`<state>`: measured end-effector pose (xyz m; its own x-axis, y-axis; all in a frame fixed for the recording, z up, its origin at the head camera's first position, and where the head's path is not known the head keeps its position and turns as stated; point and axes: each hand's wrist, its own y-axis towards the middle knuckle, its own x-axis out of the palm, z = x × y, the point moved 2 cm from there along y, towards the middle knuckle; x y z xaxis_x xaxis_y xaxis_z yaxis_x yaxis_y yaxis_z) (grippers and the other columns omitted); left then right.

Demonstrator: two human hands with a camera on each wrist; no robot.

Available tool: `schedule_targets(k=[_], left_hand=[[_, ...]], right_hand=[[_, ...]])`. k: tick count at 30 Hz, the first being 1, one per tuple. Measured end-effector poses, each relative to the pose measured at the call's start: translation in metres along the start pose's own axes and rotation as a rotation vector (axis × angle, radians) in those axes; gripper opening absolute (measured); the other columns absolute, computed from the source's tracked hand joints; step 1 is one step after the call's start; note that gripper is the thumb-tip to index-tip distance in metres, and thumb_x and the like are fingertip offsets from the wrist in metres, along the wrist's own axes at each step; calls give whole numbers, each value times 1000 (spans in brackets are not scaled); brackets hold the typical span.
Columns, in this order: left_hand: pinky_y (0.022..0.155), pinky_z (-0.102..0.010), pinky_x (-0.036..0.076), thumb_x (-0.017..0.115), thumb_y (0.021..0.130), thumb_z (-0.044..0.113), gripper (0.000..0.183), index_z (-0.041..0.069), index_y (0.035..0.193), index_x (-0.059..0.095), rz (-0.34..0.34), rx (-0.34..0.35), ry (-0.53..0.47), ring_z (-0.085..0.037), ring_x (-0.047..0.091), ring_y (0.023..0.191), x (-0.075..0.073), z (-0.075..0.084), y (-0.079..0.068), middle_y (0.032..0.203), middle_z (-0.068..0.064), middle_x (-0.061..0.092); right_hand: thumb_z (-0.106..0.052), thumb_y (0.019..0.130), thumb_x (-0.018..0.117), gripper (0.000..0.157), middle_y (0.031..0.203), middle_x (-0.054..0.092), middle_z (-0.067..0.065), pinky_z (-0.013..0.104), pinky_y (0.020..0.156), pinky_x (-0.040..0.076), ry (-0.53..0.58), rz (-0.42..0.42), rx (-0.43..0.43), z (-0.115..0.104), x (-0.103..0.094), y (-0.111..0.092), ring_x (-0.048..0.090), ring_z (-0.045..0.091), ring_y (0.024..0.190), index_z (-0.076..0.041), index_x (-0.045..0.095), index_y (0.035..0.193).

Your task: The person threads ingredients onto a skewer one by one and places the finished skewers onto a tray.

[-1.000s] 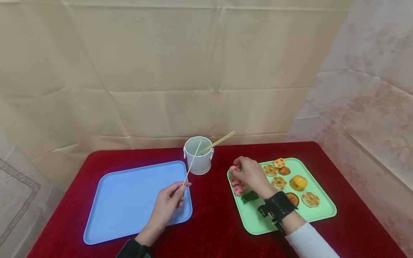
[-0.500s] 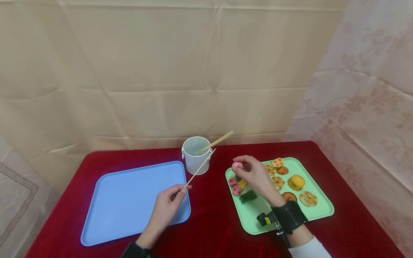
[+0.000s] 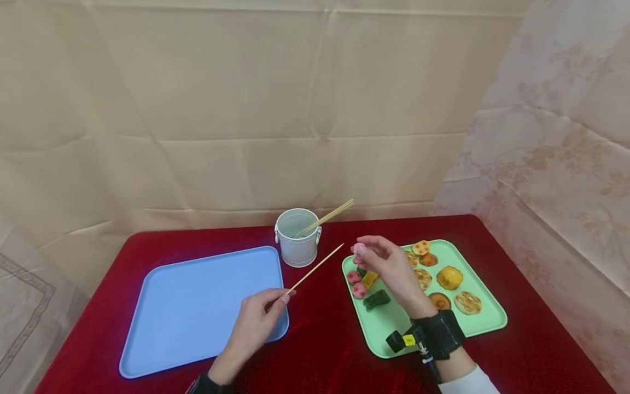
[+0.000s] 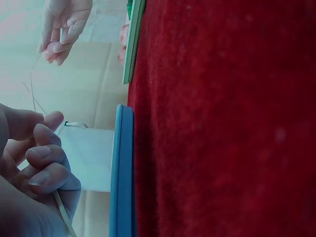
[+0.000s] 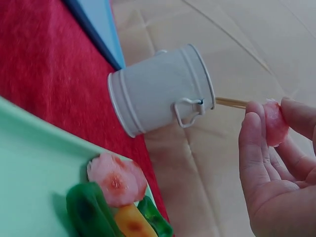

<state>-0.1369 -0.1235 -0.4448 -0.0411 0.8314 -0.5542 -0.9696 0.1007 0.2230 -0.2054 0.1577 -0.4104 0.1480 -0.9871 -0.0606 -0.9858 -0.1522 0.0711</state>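
My left hand (image 3: 256, 320) pinches a thin wooden skewer (image 3: 317, 268) between thumb and fingers, its tip slanting up to the right. In the left wrist view, the skewer's lower end (image 4: 64, 215) shows below the curled fingers. A small pink food piece (image 5: 276, 123), maybe a shrimp or meat ball, is held between the thumb and fingers of my right hand (image 3: 394, 268), above the green tray's (image 3: 389, 345) far left corner. The skewer's tip is apart from the pink piece. More pink pieces (image 3: 358, 290) lie on that tray beside green pepper (image 3: 377, 299) and yellow pieces (image 3: 370, 279).
A white metal bucket (image 3: 298, 249) with several skewers (image 3: 330, 215) leaning in it stands at the back middle. The blue tray (image 3: 202, 312) lies on the left. Round slices (image 3: 467, 302) and a corn chunk (image 3: 450, 278) lie on the green tray. Red cloth (image 3: 320, 350) covers the table.
My right hand has lifted the pink piece off the green tray's corner. The skewer in my left hand has swung down from near upright to a rightward slant, toward the right hand.
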Motion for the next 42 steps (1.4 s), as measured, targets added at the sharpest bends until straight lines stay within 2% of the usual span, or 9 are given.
schedule_targets(k=[6, 11, 16, 22, 29, 34, 39, 42], left_hand=[[68, -29, 50, 64, 92, 16, 15, 15, 100, 76, -30, 29, 44, -9, 56, 76, 3, 1, -2, 88, 2, 70], [70, -30, 51, 62, 93, 18, 16, 14, 101, 76, -71, 24, 59, -8, 57, 77, 4, 0, -1, 89, 2, 70], [68, -28, 50, 62, 94, 18, 16, 14, 101, 75, -99, 14, 51, -9, 55, 75, 5, 0, -1, 88, 1, 70], [65, -27, 49, 62, 93, 17, 16, 14, 101, 76, -89, 30, 60, -8, 54, 72, 5, 0, -2, 85, 2, 69], [68, -28, 49, 62, 93, 17, 16, 14, 101, 76, -86, 33, 60, -8, 54, 74, 5, 0, -2, 85, 3, 69], [64, -26, 46, 61, 95, 20, 18, 15, 103, 75, -111, 26, 43, -7, 51, 70, 5, 0, 0, 76, 7, 63], [55, -23, 41, 60, 95, 23, 17, 13, 101, 73, -137, 26, -3, -5, 45, 61, 4, 3, 2, 67, 10, 53], [52, -23, 40, 60, 95, 24, 17, 12, 97, 71, -152, 19, -34, -5, 45, 58, 4, 6, 2, 66, 7, 54]], right_hand=[[-28, 91, 65, 48, 114, 63, 21, 35, 84, 52, 83, -6, -3, 1, 1, 0, 66, 26, 95, 1, 56, 128], [-29, 92, 64, 49, 119, 59, 28, 33, 84, 52, 90, -1, -18, 2, 2, -1, 66, 25, 96, 2, 55, 130], [-29, 92, 63, 50, 116, 62, 22, 33, 85, 52, 94, 7, -16, 2, 4, -2, 66, 26, 97, 2, 55, 130], [-29, 92, 65, 46, 113, 64, 17, 34, 85, 52, 87, 8, -27, 2, 5, -4, 66, 27, 97, -1, 57, 128], [-29, 92, 64, 47, 119, 64, 12, 37, 87, 51, 16, -21, -62, 0, 5, -4, 64, 26, 100, -6, 55, 132], [-35, 88, 68, 49, 118, 66, 6, 35, 92, 48, -30, -14, -34, -2, 5, -3, 64, 21, 103, -13, 57, 130], [-35, 86, 70, 50, 114, 67, 8, 36, 94, 46, -4, -47, 36, -2, 11, -1, 63, 22, 105, -9, 60, 127], [-33, 85, 71, 50, 112, 67, 12, 39, 83, 51, 37, -70, 97, -1, 16, -4, 63, 32, 98, -7, 60, 126]])
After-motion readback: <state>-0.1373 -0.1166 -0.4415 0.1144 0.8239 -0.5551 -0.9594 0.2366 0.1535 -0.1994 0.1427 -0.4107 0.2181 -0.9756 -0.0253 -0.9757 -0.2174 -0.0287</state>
